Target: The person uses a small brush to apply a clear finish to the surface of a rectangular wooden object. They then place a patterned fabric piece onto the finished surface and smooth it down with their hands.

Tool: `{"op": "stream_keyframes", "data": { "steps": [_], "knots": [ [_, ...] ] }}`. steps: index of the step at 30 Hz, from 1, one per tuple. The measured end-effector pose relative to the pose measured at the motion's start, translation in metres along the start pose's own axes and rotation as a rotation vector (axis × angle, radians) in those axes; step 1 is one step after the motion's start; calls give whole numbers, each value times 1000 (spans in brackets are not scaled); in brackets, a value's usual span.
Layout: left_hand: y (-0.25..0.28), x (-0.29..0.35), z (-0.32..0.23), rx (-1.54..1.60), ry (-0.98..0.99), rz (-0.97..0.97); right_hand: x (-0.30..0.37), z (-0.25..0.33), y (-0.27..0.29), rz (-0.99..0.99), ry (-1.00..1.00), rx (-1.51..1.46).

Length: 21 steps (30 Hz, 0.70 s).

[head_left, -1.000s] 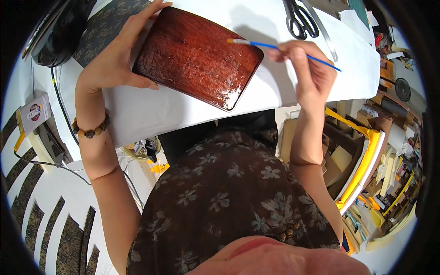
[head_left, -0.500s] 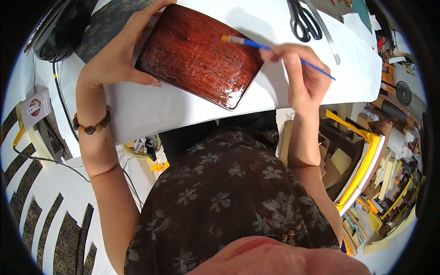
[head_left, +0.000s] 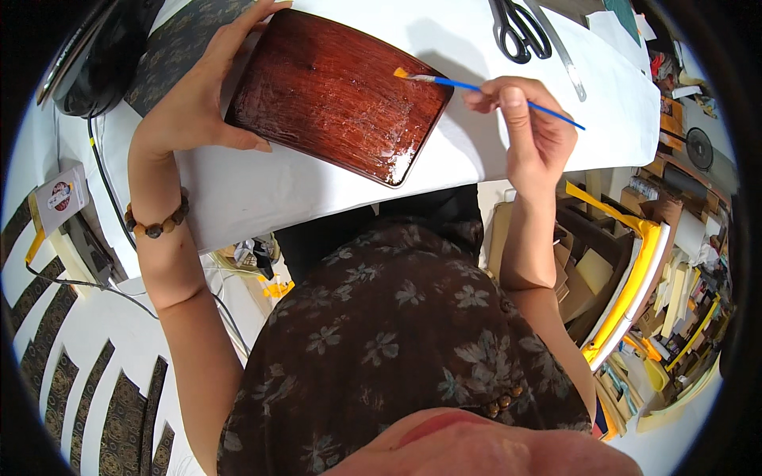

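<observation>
A rectangular, glossy red-brown piece with rounded corners (head_left: 333, 99), looking like a wooden box or lid, lies tilted on the white-covered table (head_left: 270, 186). Its top gleams as if wet, brightest at the near right corner. My left hand (head_left: 186, 107) spans its left end, thumb at the near edge and fingers at the far left corner. Between the thumb and fingers of my right hand (head_left: 533, 135) is a slim blue-handled paintbrush (head_left: 459, 83). The brush's tan bristles point left over the right half of the piece; whether they touch it I cannot tell.
Black-handled scissors (head_left: 520, 32) and a metal ruler-like strip (head_left: 565, 59) lie at the far right. Dark patterned sheet (head_left: 178, 51) and a black appliance (head_left: 103, 67) with a cord are at the far left. Patterned strips (head_left: 119, 416) lie lower left; cluttered boxes (head_left: 587, 278) stand right.
The paintbrush has shifted a little right and turned, so its bristles show narrower. My right hand stays closed on it. My left hand keeps its grip on the piece.
</observation>
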<state>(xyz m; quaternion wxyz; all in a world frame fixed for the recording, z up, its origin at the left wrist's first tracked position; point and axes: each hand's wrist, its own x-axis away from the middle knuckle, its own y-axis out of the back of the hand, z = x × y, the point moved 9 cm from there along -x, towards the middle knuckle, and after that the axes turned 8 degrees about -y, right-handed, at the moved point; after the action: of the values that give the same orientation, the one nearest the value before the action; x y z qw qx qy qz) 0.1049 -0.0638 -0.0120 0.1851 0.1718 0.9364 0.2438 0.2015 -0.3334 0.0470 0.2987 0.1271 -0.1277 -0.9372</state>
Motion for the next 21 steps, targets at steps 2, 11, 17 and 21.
{"op": "stream_keyframes", "data": {
  "steps": [2,11,17,21],
  "knots": [
    [2,2,1,-30,17,-43,16,-1,-1,80,-44,-32],
    [1,1,-3,-69,13,2,39,6,-15,145,-11,-81],
    [-1,-5,-12,42,2,65,32,8,-21,155,5,-2],
    [-2,-6,-12,33,-5,74,37,10,-8,91,-5,-97]
  ]
}}
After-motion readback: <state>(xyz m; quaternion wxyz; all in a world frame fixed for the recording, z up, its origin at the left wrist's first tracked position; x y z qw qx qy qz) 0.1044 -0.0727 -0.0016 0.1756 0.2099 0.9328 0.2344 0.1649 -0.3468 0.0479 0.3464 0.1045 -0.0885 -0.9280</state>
